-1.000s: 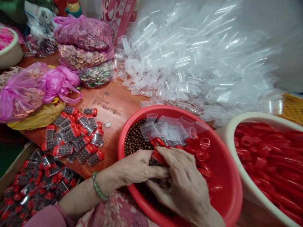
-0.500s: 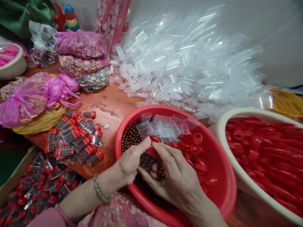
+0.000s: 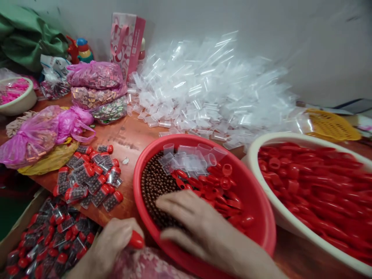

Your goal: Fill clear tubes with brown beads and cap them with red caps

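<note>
My left hand (image 3: 112,246), low in the view, is closed round a small container whose red cap (image 3: 136,240) sticks out beside the thumb; the rest of it is hidden. Over the brown beads (image 3: 157,186) in the red basin (image 3: 139,166) is my right hand (image 3: 188,221), slightly blurred, fingers apart and nothing visible in them. Clear plastic tubes (image 3: 192,159) and red caps (image 3: 221,190) share that basin. Left of it, filled containers with red caps (image 3: 84,172) lie in a pile on the orange table (image 3: 116,135).
A white basin (image 3: 254,155) of red pieces stands at the right. Clear tubes (image 3: 203,97) are heaped along the wall. Pink bags (image 3: 95,75) sit at the back left. Below the table edge, a box holds more filled containers (image 3: 55,236).
My hands have parted. The left moved down and left with the capped container; the right let go and opened over the beads. The camera view has shifted slightly.
</note>
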Demonstrator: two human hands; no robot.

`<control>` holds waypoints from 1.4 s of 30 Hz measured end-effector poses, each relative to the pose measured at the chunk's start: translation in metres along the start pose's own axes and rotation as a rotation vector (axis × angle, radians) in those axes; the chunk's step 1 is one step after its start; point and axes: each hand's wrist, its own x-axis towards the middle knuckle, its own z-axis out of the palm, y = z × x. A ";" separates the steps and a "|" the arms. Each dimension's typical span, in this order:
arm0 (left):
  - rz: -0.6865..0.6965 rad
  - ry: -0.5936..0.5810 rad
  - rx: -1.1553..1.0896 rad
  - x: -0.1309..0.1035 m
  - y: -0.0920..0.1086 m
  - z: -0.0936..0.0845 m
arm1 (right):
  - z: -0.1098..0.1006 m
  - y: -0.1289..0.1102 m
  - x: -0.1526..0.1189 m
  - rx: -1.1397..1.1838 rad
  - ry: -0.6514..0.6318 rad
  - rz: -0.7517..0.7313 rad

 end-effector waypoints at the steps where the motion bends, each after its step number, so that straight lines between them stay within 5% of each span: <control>1: -0.015 0.004 0.035 -0.008 -0.003 -0.012 | 0.000 0.015 0.005 -0.090 -0.018 0.064; 4: -0.134 0.149 0.127 -0.033 -0.036 -0.050 | 0.006 0.058 0.021 -0.406 -0.182 0.168; 8: -0.417 0.511 0.431 -0.075 -0.120 -0.105 | 0.015 0.087 0.044 -0.472 -0.278 0.154; 11: -0.591 0.446 0.665 -0.103 -0.167 -0.133 | 0.019 0.094 0.057 -0.489 -0.355 0.137; 13: -0.651 0.402 0.823 -0.112 -0.173 -0.138 | 0.020 0.097 0.062 -0.493 -0.398 0.135; 16: -0.609 0.404 0.840 -0.102 -0.141 -0.122 | 0.018 0.097 0.062 -0.499 -0.440 0.129; 19: -0.314 0.361 0.598 -0.071 -0.083 -0.086 | 0.014 0.091 0.059 -0.498 -0.445 0.098; 22: 0.110 0.453 0.538 -0.029 -0.035 -0.047 | 0.016 0.083 0.057 -0.486 -0.439 0.043; 25: 0.485 0.521 0.514 0.015 -0.013 -0.016 | 0.028 0.076 0.058 -0.468 -0.445 -0.008; 28: 0.699 0.467 0.643 0.051 -0.009 0.005 | 0.047 0.069 0.060 -0.423 -0.466 -0.062; 34: 0.566 0.286 1.032 0.070 -0.005 0.019 | 0.073 0.062 0.051 -0.173 -0.532 -0.123; 42: 0.459 0.218 1.164 0.066 0.006 0.019 | 0.063 0.076 0.032 0.353 -0.586 -0.002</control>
